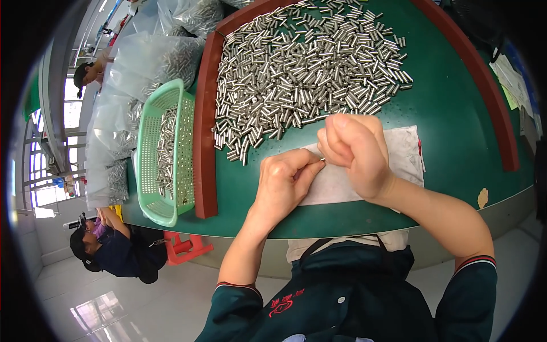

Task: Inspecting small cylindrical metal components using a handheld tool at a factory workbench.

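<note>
Over a white cloth (336,185), my left hand (288,179) is closed in a pinch. A tiny shiny end of a metal pin (323,160) shows at its thumb and fingertip. My right hand (359,154) is curled into a fist just beside it, above the cloth; what it holds, if anything, is hidden. Beyond both hands spreads a large heap of short silvery metal pins (307,74), lying loose on the green tabletop (450,108).
Dark red rails (205,142) border the work area. Left of the rail stands a light green plastic basket (149,165) with more pins. Clear bags (128,65) of metal parts sit behind it. A seated person (117,248) and a red stool (185,248) are at lower left.
</note>
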